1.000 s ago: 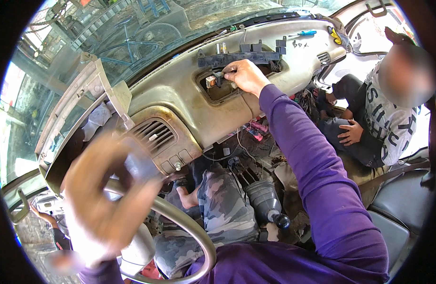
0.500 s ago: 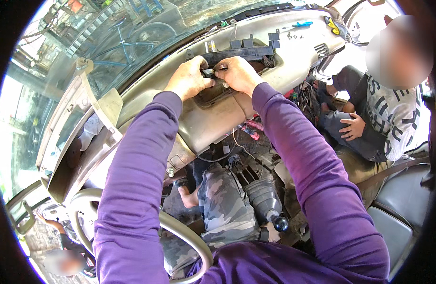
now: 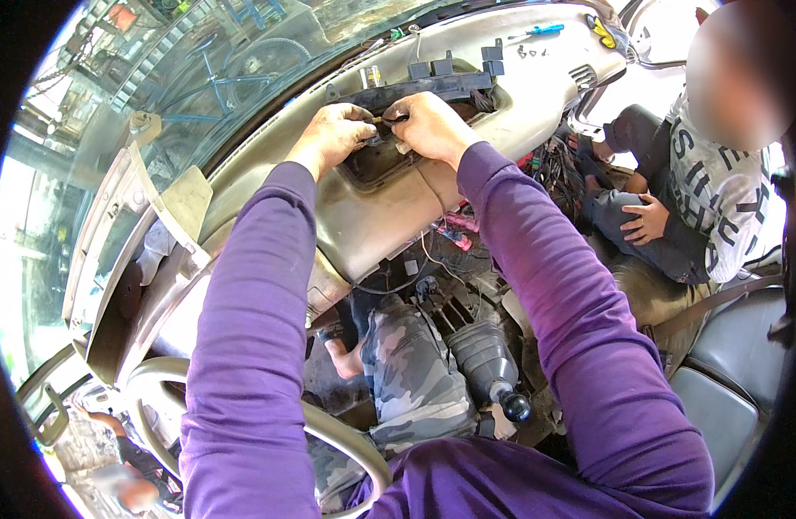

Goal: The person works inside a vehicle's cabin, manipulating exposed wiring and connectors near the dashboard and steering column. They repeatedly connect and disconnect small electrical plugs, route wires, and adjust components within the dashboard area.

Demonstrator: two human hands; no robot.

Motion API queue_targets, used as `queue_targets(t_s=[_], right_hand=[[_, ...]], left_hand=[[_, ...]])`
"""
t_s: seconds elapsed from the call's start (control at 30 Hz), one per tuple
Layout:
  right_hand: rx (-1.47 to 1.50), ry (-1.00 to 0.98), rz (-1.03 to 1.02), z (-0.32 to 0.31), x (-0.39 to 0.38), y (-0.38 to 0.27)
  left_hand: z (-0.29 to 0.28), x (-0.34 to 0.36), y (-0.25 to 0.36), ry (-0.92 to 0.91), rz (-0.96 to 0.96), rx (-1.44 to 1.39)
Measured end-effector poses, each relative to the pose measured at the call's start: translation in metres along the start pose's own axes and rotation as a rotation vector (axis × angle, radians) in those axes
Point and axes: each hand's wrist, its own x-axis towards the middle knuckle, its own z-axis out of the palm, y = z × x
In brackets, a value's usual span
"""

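Both hands are together over a rectangular opening (image 3: 372, 173) in the beige dashboard (image 3: 372, 227). My left hand (image 3: 333, 138) is closed, thumb and fingers pinching a small dark part whose kind I cannot make out. Against it, the fingertips of my right hand (image 3: 432, 130) are also pinched, on something small and mostly hidden. A small pale piece (image 3: 403, 148) shows just below the right fingers. Right behind the hands, a long black plastic bracket (image 3: 441, 86) with upright tabs lies across the dashboard. A small clear and yellow piece (image 3: 370, 76) stands beside the bracket.
A blue-handled screwdriver (image 3: 546, 30), several small screws (image 3: 533, 52) and a yellow and black item (image 3: 602, 33) lie on the dashboard's right. Loose wires (image 3: 549, 186) hang below. Near me are the steering wheel (image 3: 354, 445) and gear lever (image 3: 513, 406). A person (image 3: 705, 208) sits at right.
The view has shifted slightly, moving the dashboard up and a little left in the picture. Both hands stay pinched together; the small part between them has tilted and shows less.
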Motion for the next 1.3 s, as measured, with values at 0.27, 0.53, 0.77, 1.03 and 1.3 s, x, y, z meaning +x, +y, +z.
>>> queue_targets(t_s=[0.27,0.53,0.77,1.03,1.3], right_hand=[[-0.026,-0.025,-0.069,0.000,0.004,0.001],[0.024,0.027,-0.001,0.003,0.003,0.001],[-0.021,0.093,0.044,0.008,0.006,0.007],[-0.003,0.113,0.013,0.008,0.006,0.009],[0.068,0.112,0.043,0.006,0.007,0.011]], left_hand=[[-0.007,0.005,-0.007,-0.001,-0.014,-0.051],[-0.006,0.002,-0.003,-0.025,-0.035,-0.144],[-0.006,0.000,0.004,-0.076,-0.024,-0.032],[-0.012,0.008,-0.009,-0.158,-0.062,-0.078],[0.004,-0.012,0.006,-0.030,0.126,0.278]])
